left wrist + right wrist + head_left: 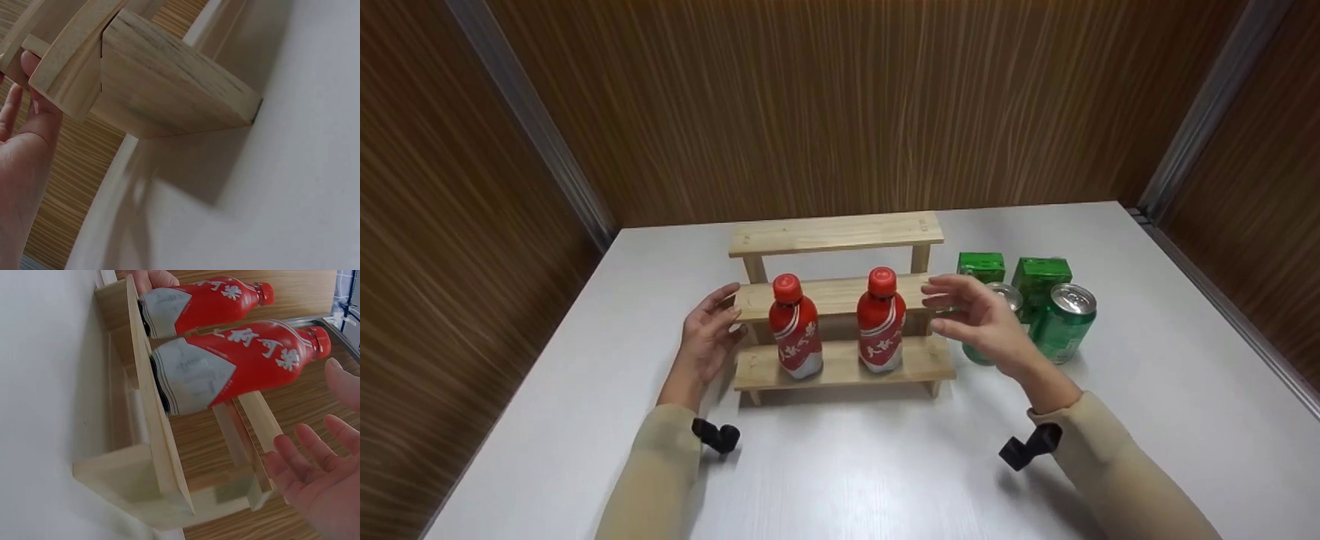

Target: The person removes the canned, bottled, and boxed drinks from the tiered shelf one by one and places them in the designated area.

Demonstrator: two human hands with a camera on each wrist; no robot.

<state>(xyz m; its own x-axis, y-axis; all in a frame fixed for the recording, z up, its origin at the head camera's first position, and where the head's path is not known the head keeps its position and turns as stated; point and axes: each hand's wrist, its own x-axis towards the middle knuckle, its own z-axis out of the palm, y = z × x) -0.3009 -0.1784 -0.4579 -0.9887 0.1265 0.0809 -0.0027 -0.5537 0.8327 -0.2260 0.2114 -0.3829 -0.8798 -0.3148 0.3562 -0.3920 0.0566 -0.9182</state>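
Observation:
A three-step wooden shelf (844, 370) stands on the white table. Two red bottles with red caps, the left bottle (795, 330) and the right bottle (880, 322), stand upright on its lowest step. My left hand (709, 330) is at the shelf's left end, its fingertips (42, 107) right at the end of a step in the left wrist view. Near the right end of the middle step, my right hand (982, 321) has its fingers spread and holds nothing. In the right wrist view its palm (332, 495) faces the shelf and bottles.
To the right of the shelf are two green cartons, a left one (981, 262) and a right one (1041, 276). Two green cans, one (1065, 326) plain to see and one (976, 354) partly behind my right hand, stand before them. Wood-grain panels (840, 105) enclose the table.

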